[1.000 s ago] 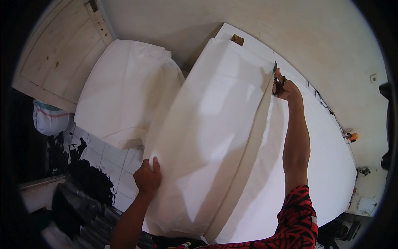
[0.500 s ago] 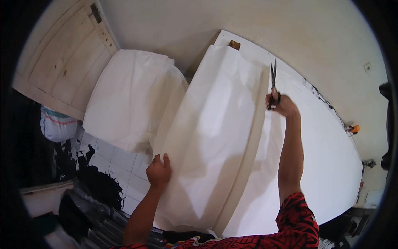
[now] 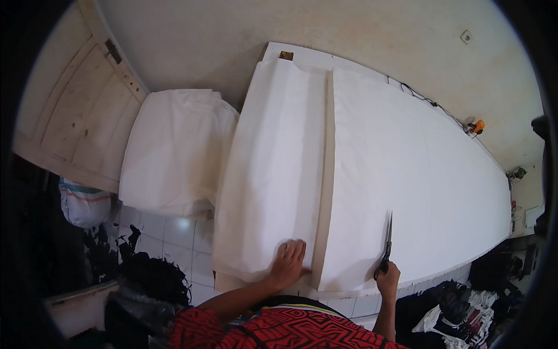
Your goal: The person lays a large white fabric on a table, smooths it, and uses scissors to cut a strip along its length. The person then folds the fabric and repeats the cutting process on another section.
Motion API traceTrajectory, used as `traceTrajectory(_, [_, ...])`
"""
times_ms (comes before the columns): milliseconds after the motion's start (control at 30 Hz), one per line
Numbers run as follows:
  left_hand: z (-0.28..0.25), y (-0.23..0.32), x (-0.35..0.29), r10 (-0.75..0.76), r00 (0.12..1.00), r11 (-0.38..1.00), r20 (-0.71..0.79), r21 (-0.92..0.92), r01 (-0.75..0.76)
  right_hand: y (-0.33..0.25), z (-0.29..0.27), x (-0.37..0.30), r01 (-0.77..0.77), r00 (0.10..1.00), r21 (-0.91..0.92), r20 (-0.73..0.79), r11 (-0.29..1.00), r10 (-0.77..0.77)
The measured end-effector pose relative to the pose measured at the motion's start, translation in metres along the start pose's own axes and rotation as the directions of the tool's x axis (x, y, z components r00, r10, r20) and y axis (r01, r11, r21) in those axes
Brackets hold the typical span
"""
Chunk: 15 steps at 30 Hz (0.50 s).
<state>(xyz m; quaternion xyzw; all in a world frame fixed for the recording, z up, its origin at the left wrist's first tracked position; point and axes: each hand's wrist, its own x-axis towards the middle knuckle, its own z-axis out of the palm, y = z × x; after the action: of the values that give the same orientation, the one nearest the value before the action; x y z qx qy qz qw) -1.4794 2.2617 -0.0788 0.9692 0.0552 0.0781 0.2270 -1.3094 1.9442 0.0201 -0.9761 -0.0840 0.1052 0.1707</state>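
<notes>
A pair of black scissors (image 3: pixel 387 244) is gripped by its handles in my right hand (image 3: pixel 387 278), near the table's front edge. Its blades point away from me above the white cloth (image 3: pixel 418 168), which covers the right and middle of the table. My left hand (image 3: pixel 289 264) lies palm down, fingers extended, on a second white cloth piece (image 3: pixel 267 145) on the left. Between the two pieces runs a narrow beige strip (image 3: pixel 325 198). Whether the scissor blades touch the cloth I cannot tell.
Left of the table, more white cloth (image 3: pixel 174 151) is heaped in front of a wooden door (image 3: pixel 81 110). Black scraps (image 3: pixel 152 276) and a white sack (image 3: pixel 86 203) lie below. A dark cable (image 3: pixel 415 93) follows the wall edge. Garments (image 3: pixel 447 311) are piled at the lower right.
My right hand has brought the scissors from the far side back toward the front edge. My left hand has shifted right onto the cloth. The right piece's edge now lies straighter and flatter.
</notes>
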Motion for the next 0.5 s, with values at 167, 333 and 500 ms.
traceTrajectory(167, [0.007,-0.023,0.028,-0.214,0.975,0.96,-0.053,-0.198,0.2,-0.072,0.039,-0.027,0.095,0.883,-0.238,-0.429,0.967,-0.192])
traceTrajectory(333, [-0.08,-0.058,0.047,-0.813,0.53,0.497,-0.239,-0.758,0.421,-0.228,0.159,-0.03,0.332,0.912,0.513,0.04,0.792,-0.409])
traceTrajectory(500, [-0.16,-0.066,0.026,-0.738,0.626,0.529,-0.251,-0.791,0.307,-0.333,0.31,0.018,0.621,0.779,-0.047,0.151,0.783,-0.609])
